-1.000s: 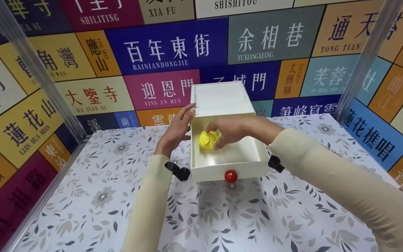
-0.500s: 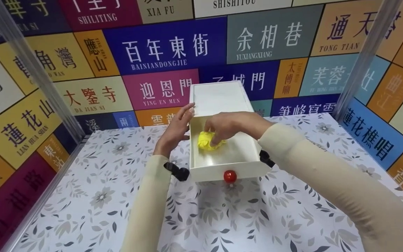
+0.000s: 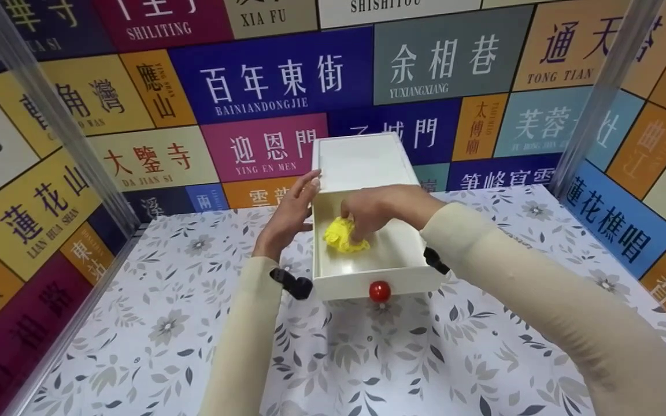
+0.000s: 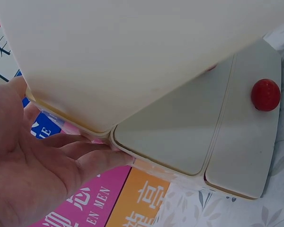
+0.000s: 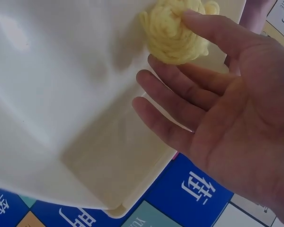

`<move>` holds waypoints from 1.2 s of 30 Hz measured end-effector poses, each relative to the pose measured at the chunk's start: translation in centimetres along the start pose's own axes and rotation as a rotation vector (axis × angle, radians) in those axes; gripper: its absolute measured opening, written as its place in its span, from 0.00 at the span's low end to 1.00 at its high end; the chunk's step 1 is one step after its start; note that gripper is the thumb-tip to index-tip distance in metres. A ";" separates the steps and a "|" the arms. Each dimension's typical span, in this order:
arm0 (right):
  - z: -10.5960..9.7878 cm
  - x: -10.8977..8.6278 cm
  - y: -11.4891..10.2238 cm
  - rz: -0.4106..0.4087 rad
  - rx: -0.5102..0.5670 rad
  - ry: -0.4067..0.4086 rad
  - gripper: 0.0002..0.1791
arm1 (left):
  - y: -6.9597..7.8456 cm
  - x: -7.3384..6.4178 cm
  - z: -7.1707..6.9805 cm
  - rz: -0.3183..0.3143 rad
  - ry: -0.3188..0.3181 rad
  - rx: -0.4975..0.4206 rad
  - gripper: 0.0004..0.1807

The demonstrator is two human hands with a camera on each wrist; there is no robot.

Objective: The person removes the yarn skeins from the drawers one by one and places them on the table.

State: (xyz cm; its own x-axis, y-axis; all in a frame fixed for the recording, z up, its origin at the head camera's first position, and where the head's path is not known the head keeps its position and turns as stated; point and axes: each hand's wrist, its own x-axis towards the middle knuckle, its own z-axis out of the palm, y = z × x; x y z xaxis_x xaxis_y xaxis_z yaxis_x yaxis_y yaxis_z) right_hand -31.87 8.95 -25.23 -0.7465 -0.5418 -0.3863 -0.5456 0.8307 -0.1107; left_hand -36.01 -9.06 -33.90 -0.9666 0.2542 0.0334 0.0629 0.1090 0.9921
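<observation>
A yellow ball of yarn point(image 3: 340, 237) lies inside the pulled-out top drawer point(image 3: 341, 287) of a small white cabinet point(image 3: 362, 159). Reaching into that drawer, my right hand point(image 3: 370, 211) pinches the yarn between thumb and index finger. The other fingers extend below the ball in the right wrist view. Along the cabinet's left side, my left hand point(image 3: 287, 222) rests with extended fingers against its edge. A red knob point(image 3: 380, 291) sits on the drawer's front. The left wrist view shows lower drawer fronts under the opened one, one with a red knob point(image 4: 265, 94).
The cabinet stands on a table covered with a floral-patterned cloth point(image 3: 171, 326). Behind it rises a wall of coloured sign panels point(image 3: 275, 75). Clear upright posts point(image 3: 599, 104) stand at both sides. Black wrist cameras point(image 3: 291, 283) are strapped to both wrists.
The right hand has shifted slightly within the drawer, and the yarn has turned and spread a little toward the drawer's front. The left hand keeps its place on the cabinet.
</observation>
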 end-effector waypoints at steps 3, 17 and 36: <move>0.1 0.0 0.0 -0.014 -0.046 -0.008 0.30 | -0.1 -0.1 0.0 -0.005 0.007 -0.001 0.26; 0.2 -0.2 0.0 -0.056 0.018 -0.100 0.39 | -0.1 -0.1 -0.1 0.010 0.010 0.023 0.26; -1.7 -2.9 2.5 0.005 0.137 0.066 0.29 | -0.1 0.3 0.0 -0.002 0.017 0.052 0.27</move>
State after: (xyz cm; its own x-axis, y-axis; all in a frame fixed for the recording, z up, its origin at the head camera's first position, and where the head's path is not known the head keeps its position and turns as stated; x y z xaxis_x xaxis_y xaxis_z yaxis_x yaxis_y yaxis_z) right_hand -31.68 12.38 -22.82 -0.7747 -0.5414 -0.3267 -0.4885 0.8405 -0.2344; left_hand -36.27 -8.97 -33.98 -0.9709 0.2373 0.0335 0.0730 0.1596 0.9845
